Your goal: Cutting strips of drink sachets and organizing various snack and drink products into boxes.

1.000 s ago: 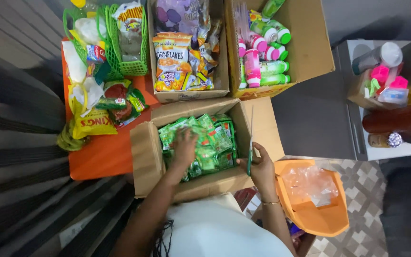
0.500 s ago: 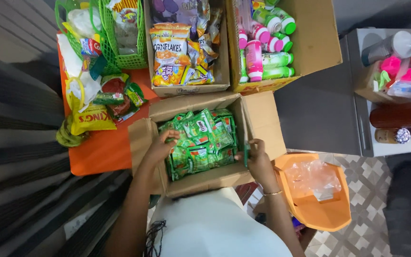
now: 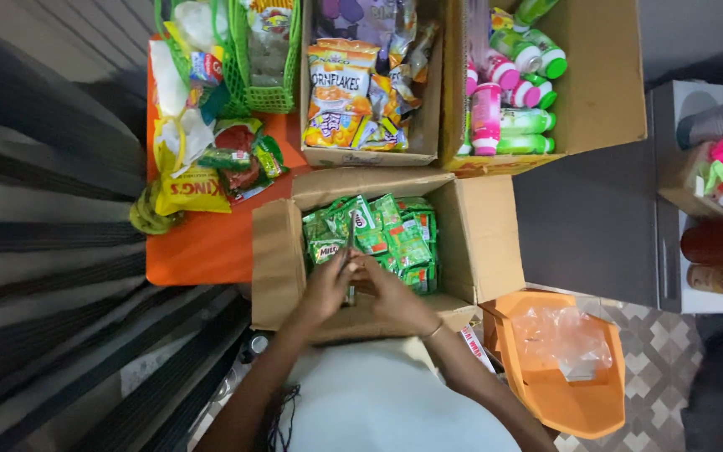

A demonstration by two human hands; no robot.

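Observation:
An open cardboard box (image 3: pixel 487 243) in front of me is full of small green sachets (image 3: pixel 391 234). My left hand (image 3: pixel 321 291) and my right hand (image 3: pixel 393 295) meet over the near side of the box, fingers closed together. A thin dark strip (image 3: pixel 350 238) sticks up from between them, over the sachets. What the strip is I cannot tell. My forearms reach in from the bottom of the view.
Behind the open box stand a box of cereal packets (image 3: pixel 340 92) and a box of bottles with pink and green caps (image 3: pixel 516 105). A green basket (image 3: pixel 254 63) and loose packets sit on an orange table (image 3: pixel 202 247). An orange bin (image 3: pixel 575 402) stands at the right.
My left hand has come off the sachets and my right hand has left the box's right edge. Both now meet at the near middle of the box, with the thin strip between them.

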